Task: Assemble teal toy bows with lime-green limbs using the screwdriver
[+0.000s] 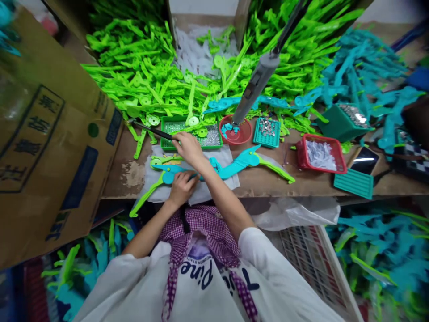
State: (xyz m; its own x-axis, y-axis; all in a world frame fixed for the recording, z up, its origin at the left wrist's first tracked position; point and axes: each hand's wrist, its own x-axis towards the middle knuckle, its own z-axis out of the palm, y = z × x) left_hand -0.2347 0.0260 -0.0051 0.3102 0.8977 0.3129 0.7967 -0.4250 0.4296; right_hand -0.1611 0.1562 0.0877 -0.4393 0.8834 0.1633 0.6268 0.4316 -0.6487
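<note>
Blue-and-green plastic assembly on bench, 6 o'clock from red bowl. Right hand: fingers clamped on black-handled tool, pointing toward 10 o'clock. Left hand on assembly; finger closure cannot be told.

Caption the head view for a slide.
Left hand on a blue-and-green plastic assembly, right hand holding a slim black tool.

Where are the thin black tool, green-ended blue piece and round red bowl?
Thin black tool point(157, 131), head view: its body.
Green-ended blue piece point(233, 168), head view: broad blue stretch.
Round red bowl point(246, 133), head view: inner wall.
</note>
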